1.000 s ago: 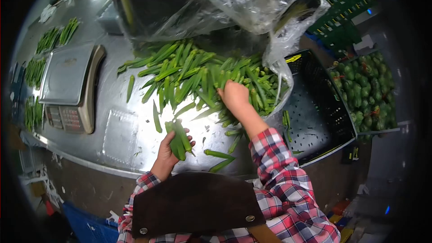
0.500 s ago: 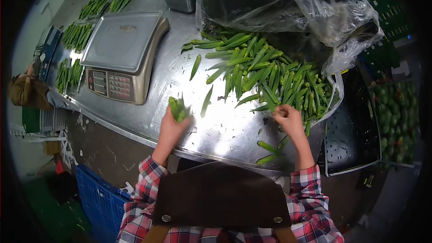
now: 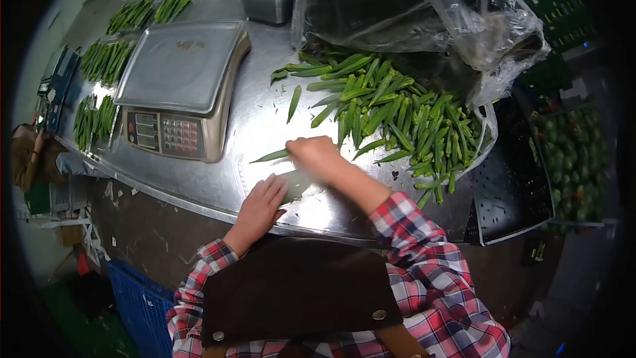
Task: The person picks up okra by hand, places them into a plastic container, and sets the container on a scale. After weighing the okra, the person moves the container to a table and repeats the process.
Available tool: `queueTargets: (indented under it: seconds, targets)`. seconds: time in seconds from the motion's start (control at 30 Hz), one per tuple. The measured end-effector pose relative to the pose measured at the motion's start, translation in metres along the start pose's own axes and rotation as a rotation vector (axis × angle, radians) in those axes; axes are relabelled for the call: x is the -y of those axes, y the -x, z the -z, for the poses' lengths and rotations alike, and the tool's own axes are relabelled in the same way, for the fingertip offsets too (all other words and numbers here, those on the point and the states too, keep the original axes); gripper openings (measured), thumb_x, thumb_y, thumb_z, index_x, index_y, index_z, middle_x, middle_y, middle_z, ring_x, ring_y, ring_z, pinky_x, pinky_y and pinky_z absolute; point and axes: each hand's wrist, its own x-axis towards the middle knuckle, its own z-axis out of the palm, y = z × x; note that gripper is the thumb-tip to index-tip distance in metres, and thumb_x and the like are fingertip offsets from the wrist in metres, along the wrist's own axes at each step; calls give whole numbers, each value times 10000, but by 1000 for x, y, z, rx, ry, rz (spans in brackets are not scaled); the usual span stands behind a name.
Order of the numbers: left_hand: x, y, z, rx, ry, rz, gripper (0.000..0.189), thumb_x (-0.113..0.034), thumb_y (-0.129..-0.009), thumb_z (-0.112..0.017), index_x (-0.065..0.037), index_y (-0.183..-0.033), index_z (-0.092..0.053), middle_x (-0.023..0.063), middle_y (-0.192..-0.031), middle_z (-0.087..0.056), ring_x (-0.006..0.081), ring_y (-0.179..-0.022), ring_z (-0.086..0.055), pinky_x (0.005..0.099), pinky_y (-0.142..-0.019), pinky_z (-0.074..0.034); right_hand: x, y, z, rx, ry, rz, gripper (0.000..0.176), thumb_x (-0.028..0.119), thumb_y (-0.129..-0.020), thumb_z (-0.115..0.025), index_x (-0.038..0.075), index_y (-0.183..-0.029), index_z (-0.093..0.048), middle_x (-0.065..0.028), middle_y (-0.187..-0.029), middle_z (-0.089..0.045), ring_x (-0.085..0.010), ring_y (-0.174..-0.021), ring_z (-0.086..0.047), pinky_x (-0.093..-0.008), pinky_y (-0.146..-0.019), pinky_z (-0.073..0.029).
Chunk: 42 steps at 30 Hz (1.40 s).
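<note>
1. The right hand (image 3: 317, 154) reaches across the body to the table's (image 3: 265, 109) near middle. Its grip is closed on a single okra pod (image 3: 270, 156), which juts out to the left from under the curled fingers.
2. The left hand (image 3: 260, 204) rests at the table's front edge, just below the right hand. Its fingers lie against a blurred bunch of okra (image 3: 297, 185) between the two hands. I cannot tell whether its grip is closed on the bunch.
3. A heap of loose okra (image 3: 397, 116) lies just right of the hands, spilling from a clear plastic bag (image 3: 464, 20).
4. A weighing scale (image 3: 182, 66) stands on the left of the table, its pan bare.
5. Rows of sorted okra (image 3: 106, 59) lie beyond the scale.
6. A black crate (image 3: 513, 179) sits off the table's right edge.
</note>
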Motion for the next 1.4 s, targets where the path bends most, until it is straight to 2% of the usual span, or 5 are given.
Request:
queueTargets:
  seconds: [0.63,0.77,0.97,1.2,1.4]
  targets:
    - [32,-25,53,43,-10,-30,344,-180,-764,-614,-133,-1102,-567,108,-1179,-512,278,-1131,-458,470,-991,-284,-27,98,-27,-154,-109,-700,278,277,-728,-617,14,-745,-532,-164,-660,-594,-342,-600,-590,-427,-575,-472]
    - [-13,-51,13,2,923,372,321,-164,-840,-578,-26,-1124,-522,138,-1024,-587,223,-1000,-552,284,-854,-428,-20,108,6,-172,-275,-724,233,260,-708,-614,37,-761,-569,-149,-631,-595,-320,-611,-595,-401,-587,-479]
    - [-52,-97,-18,300,2138,801,251,-161,-895,-485,-15,-1099,-490,109,-963,-589,237,-921,-568,376,-827,-458,-42,111,14,-216,-442,-775,366,401,-783,-587,37,-756,-603,-160,-605,-596,-322,-605,-599,-391,-580,-474]
    - [-40,-113,-32,98,2069,835,168,-168,-858,-535,-39,-963,-514,40,-731,-517,171,-680,-534,353,-707,-461,-108,78,10,-383,-163,-1024,437,422,-765,-602,-13,-726,-594,-172,-620,-596,-329,-606,-603,-411,-565,-476]
    - [-64,-153,-38,135,2167,845,395,-222,-877,-522,-21,-1201,-417,130,-999,-555,256,-901,-566,402,-847,-458,-55,143,41,-125,-637,-774,389,388,-735,-632,0,-719,-613,-150,-614,-594,-300,-644,-607,-366,-588,-463]
